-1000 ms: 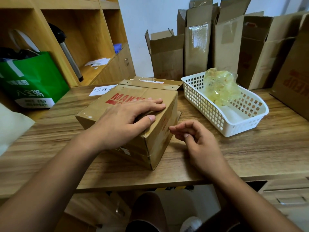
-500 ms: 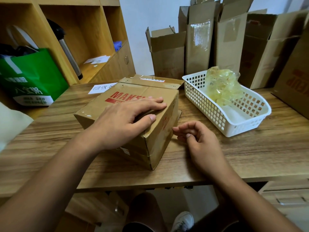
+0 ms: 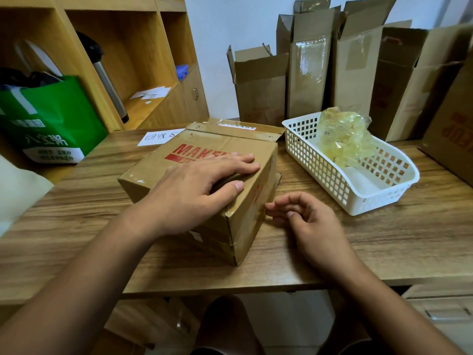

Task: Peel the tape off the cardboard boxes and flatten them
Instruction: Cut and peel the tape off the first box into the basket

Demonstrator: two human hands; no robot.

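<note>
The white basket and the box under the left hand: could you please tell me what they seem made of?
White basket: probably moulded plastic, smooth, slightly glossy, with a grid of holes. Box: brown cardboard, matte and creased, with shiny tape along its edges.

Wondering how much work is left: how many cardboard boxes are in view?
6: one box under the left hand on the table, five boxes standing along the wall behind. More may hide behind them.

Taped cardboard box (image 3: 202, 175) on the tabletop (image 3: 384, 242)
Left hand (image 3: 194, 190) presses flat on top; right hand (image 3: 307, 216), fingers curled, touches its side.
</note>
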